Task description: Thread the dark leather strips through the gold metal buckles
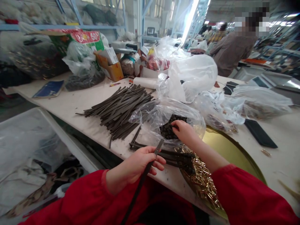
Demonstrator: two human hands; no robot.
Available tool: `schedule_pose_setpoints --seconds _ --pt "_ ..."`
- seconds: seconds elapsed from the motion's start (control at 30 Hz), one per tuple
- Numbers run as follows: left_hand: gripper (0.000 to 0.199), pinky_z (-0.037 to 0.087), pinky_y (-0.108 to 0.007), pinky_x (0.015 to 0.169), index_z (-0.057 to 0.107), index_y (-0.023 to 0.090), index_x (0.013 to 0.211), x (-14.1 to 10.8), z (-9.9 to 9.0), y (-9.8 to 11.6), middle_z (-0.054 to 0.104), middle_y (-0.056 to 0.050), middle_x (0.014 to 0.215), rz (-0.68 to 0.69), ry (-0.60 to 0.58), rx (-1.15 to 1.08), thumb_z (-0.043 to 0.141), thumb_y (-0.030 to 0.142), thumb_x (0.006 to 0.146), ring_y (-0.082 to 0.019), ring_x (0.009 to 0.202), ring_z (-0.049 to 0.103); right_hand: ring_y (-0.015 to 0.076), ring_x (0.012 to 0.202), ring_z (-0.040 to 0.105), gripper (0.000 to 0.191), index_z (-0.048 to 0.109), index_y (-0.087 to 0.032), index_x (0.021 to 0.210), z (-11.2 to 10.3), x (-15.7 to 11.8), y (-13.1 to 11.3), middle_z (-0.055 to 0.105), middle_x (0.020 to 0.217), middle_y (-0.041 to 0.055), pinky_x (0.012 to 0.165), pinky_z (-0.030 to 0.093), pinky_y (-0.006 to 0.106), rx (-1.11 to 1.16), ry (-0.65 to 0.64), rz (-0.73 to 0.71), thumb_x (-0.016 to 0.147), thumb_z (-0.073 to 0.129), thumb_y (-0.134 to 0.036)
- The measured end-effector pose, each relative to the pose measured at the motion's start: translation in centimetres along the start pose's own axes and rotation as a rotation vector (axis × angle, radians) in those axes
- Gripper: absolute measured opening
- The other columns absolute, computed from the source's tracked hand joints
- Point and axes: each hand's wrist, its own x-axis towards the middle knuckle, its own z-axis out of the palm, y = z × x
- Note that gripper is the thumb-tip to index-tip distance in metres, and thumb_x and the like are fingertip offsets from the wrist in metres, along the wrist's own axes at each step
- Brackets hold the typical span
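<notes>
My L hand [138, 162] grips 1 dark strip [143, 178] betw. thumb & fingers, its tip poking up past the thumb, the rest hanging down twd my lap. My R hand [185, 131] reaches to 1 clear bag [150, 114], thumb & index bunched together at the small dark pieces [166, 131] there, too many to count; can't tell if I've got hold of 1, fingertips show too small.

Just below, betw. my hands, lies 1 bunch of dark strips [172, 158], several, overlapping, R ends up against a heap of gold buckles [205, 179], dozens approx. Heap's on 1 round gold tray [232, 150], partly hidden by my R forearm.

Beyond my L hand: 1 big pile of loose strips [124, 107], crisscrossed on the table [72, 101]. R of the tray: 1 flat black case [260, 133] & 1 lone small gold piece [266, 152] near it. Farther out: 1 white roll [145, 82] behind the pile, 1 blue booklet [49, 89] far L, 1 co-worker [234, 47] in brown, back R.
</notes>
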Motion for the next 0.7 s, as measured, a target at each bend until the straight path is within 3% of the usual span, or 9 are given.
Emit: schedule_pose_setpoints --seconds 0.07,0.13,0.23,0.33,0.53,0.7 --pt "0.023 0.041 -0.015 0.043 0.055 0.013 0.094 -0.6 0.1 -0.2 0.064 -0.004 0.079 0.027 -0.016 0.015 0.048 0.013 0.072 -0.009 0.058 0.060 0.0201 0.084 0.056 0.026 0.063 -0.018 0.099 -1.0 -1.4 -0.3 0.064 0.094 0.0083 0.077 0.041 0.034 0.132 0.079 0.042 0.078 0.048 -0.019" --pt "0.025 0.040 -0.015 0.042 0.055 0.013 0.095 -1.3 0.4 -0.5 0.064 -0.004 0.079 0.064 -0.044 0.045 0.046 0.012 0.072 -0.008 0.056 0.059 0.0169 0.073 0.054 0.026 0.064 -0.020 0.099 -2.2 -3.7 -1.4 0.063 0.085 0.0045 0.071 0.042 0.032 0.475 0.099 0.155 0.077 0.052 -0.026" --pt "0.025 0.034 -0.014 0.036 0.055 0.013 0.098 -2.4 1.2 -0.9 0.065 -0.003 0.076 0.117 -0.072 0.129 0.044 0.013 0.074 -0.006 0.045 0.055 0.0101 0.056 0.046 0.034 0.067 -0.022 0.099 -3.6 -8.1 -4.0 0.057 0.067 -0.0016 0.057 0.040 0.025 1.183 -0.066 0.401 0.070 0.063 -0.039" --pt "0.023 0.030 -0.015 0.034 0.053 0.012 0.099 -3.5 2.1 -1.3 0.066 -0.003 0.071 0.144 -0.075 0.203 0.042 0.016 0.078 -0.005 0.039 0.051 0.0073 0.055 0.046 0.035 0.071 -0.019 0.090 -4.0 -11.9 -6.5 0.056 0.064 -0.0022 0.053 0.040 0.020 1.588 -0.132 0.559 0.059 0.075 -0.035" --pt "0.024 0.030 -0.014 0.035 0.056 0.010 0.095 -5.7 2.8 -2.0 0.066 -0.006 0.072 0.083 -0.168 0.095 0.044 0.011 0.075 -0.004 0.041 0.048 0.0051 0.052 0.046 0.033 0.071 -0.019 0.087 -3.0 -15.4 -8.1 0.062 0.066 -0.0016 0.045 0.040 0.015 1.797 -0.015 0.683 0.058 0.078 -0.031" --pt "0.028 0.037 -0.013 0.043 0.059 0.011 0.097 -6.2 2.6 -3.0 0.064 -0.006 0.079 -0.064 -0.240 -0.153 0.052 0.008 0.070 -0.006 0.053 0.053 0.0046 0.054 0.054 0.028 0.070 -0.019 0.090 -2.1 -17.0 -8.1 0.067 0.076 -0.0003 0.049 0.047 0.013 1.897 -0.059 0.667 0.062 0.075 -0.020"
